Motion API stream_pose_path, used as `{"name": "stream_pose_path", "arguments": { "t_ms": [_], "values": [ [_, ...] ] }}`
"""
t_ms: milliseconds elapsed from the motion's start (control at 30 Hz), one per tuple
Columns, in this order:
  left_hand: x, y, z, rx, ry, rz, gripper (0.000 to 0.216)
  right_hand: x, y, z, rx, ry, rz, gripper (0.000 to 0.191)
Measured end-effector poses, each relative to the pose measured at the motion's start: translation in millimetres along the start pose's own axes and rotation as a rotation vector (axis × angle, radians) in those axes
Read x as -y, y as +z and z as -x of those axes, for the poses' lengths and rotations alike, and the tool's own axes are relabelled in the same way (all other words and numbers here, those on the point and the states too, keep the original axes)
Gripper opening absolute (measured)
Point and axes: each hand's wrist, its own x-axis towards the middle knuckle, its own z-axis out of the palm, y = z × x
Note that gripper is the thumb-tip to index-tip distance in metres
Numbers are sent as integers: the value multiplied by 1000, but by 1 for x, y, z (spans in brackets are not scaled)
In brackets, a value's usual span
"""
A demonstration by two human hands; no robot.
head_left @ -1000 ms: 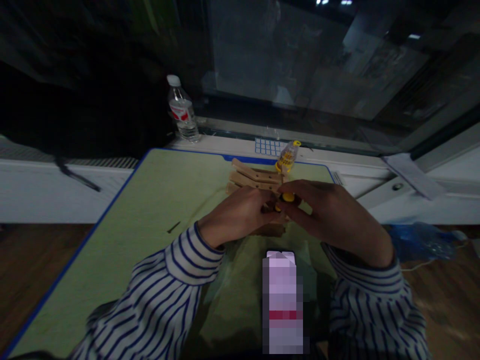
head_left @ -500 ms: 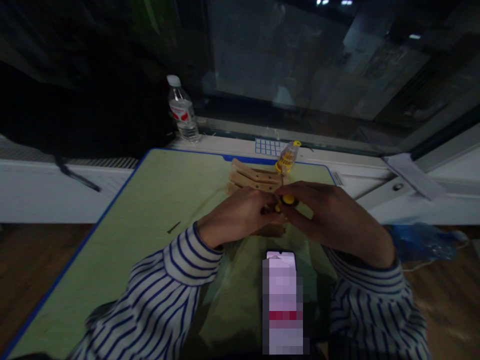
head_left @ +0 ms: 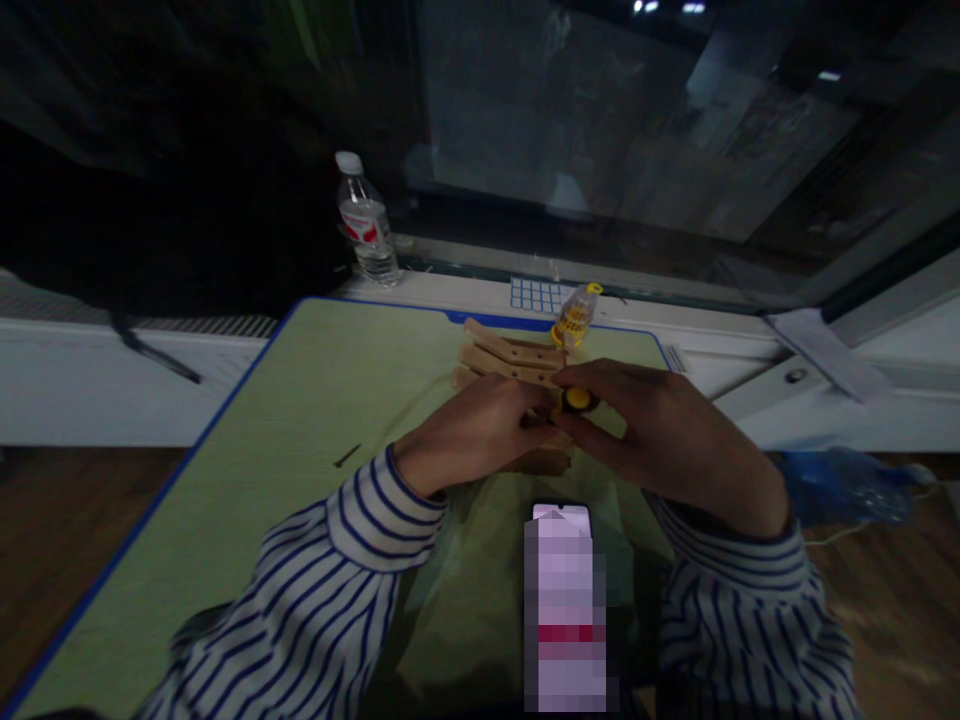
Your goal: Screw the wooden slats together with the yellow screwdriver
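Note:
In the middle of the table stands a wooden slatted piece (head_left: 517,352) with drilled holes, partly covered by my hands. My left hand (head_left: 484,425) is closed on its near side, fingertips hidden in shadow close to the right hand. Between the thumb and fingers of my right hand (head_left: 652,420) is a screwdriver (head_left: 577,399), its yellow-and-black handle seen end-on; the tip is hidden. A dark screw (head_left: 347,456) lies on the table to the left of my left hand.
The green table (head_left: 300,375) has a blue edge. A phone (head_left: 562,600) lies near me. A yellow-marked plastic bottle (head_left: 576,313) stands at the far edge, and a water bottle (head_left: 367,225) stands on the windowsill. A blue plastic bag (head_left: 847,485) is at right.
The screwdriver handle has turned slightly within my right fingers, which have shifted a little. My left hand and the wooden piece have stayed in place.

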Motion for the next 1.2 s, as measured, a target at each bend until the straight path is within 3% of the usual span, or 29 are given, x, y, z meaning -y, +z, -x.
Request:
{"name": "stream_pose_path", "arguments": {
  "t_ms": [500, 733, 900, 1200],
  "values": [
    [2, 1, 0, 34, -46, 26, 20, -1, -1, 0, 4, 26, 6, 22],
    [1, 1, 0, -4, 23, 35, 15, -2, 1, 0, -6, 16, 6, 23],
    [2, 1, 0, 15, -3, -16, 16, -1, -1, 2, -15, -29, -41, 30],
    [2, 2, 0, 32, -52, -1, 21, -1, 0, 0, 14, 13, -33, 22]
  ]
}}
